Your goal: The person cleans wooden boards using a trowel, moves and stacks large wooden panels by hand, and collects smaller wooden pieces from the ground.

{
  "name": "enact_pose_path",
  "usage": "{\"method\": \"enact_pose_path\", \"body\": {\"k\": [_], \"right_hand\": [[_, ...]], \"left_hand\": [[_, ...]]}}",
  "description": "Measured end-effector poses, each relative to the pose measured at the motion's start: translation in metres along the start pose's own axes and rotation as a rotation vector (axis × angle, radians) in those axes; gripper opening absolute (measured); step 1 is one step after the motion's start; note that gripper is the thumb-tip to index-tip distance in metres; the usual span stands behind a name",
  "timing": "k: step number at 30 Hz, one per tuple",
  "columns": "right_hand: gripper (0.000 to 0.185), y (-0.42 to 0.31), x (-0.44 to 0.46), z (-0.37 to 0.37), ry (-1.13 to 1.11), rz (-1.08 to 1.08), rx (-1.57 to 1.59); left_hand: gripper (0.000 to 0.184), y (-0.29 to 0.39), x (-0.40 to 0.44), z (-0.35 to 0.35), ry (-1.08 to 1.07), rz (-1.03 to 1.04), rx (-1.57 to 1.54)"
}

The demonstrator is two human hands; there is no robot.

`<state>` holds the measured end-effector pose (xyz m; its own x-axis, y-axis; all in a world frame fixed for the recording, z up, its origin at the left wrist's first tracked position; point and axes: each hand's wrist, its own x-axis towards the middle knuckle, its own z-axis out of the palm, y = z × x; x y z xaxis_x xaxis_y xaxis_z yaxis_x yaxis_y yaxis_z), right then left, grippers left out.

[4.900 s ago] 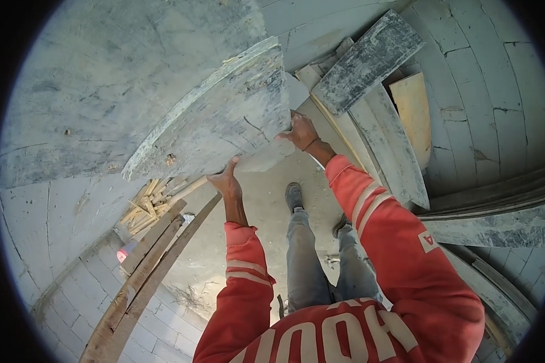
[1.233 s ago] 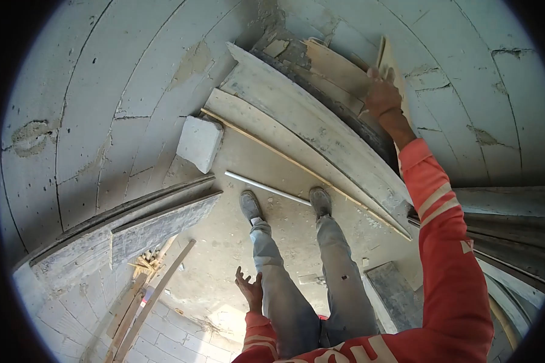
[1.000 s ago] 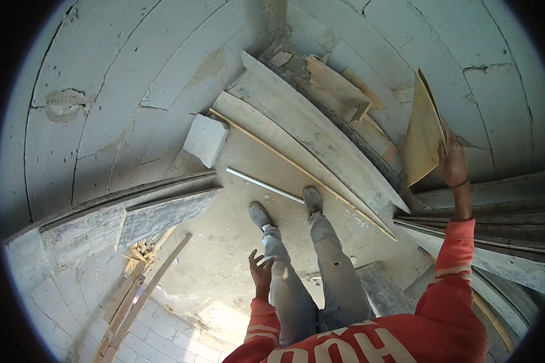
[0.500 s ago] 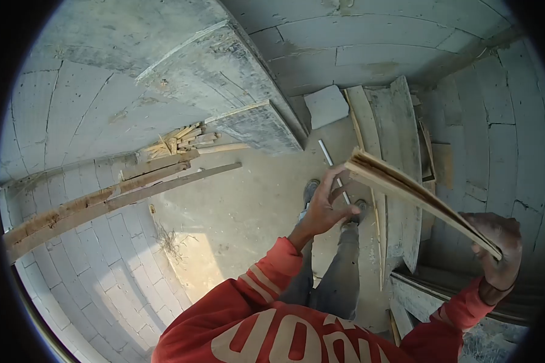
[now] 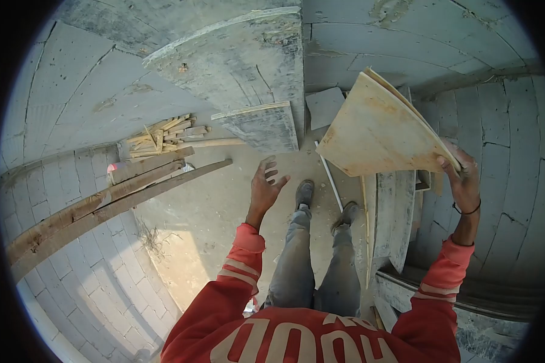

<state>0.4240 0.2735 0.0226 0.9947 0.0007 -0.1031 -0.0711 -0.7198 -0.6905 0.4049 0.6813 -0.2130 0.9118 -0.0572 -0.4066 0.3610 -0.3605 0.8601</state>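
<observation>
My right hand [image 5: 464, 180] grips the lower right corner of a yellowish plywood piece [image 5: 387, 130], which looks like two thin sheets together, raised at the right with its broad stained face showing. My left hand [image 5: 264, 190] is empty, fingers spread, over the floor just below a small grey-stained board [image 5: 260, 128]. That board leans on larger grey boards [image 5: 236, 57] at the upper middle. Between the plywood and my left hand, a white pipe [image 5: 330, 178] lies on the floor near my shoes.
Long grey planks [image 5: 393, 212] lie at the right beside a thin wooden strip [image 5: 367, 242]. Small wood offcuts [image 5: 169, 134] are piled at the left wall, above long brown timbers [image 5: 103, 202]. A pale block [image 5: 325, 107] rests behind the plywood. More boards [image 5: 484, 327] stand lower right.
The view has swung left from the right-hand corner, where my right hand took up the plywood. Since half a second ago, its face has turned into view and my left hand has moved left, away from it.
</observation>
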Motion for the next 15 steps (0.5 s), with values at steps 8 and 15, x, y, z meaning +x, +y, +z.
{"method": "enact_pose_path", "body": {"k": [8,15], "right_hand": [[0.028,-0.040,0.028,0.065,-0.230,-0.137,-0.019],[0.030,-0.058,0.082,0.191,-0.204,-0.396,0.167]], "left_hand": [[0.093,0.030,0.043,-0.080,-0.049,0.073,-0.118],[0.062,-0.007,0.067,-0.062,0.140,-0.007,-0.007]]}}
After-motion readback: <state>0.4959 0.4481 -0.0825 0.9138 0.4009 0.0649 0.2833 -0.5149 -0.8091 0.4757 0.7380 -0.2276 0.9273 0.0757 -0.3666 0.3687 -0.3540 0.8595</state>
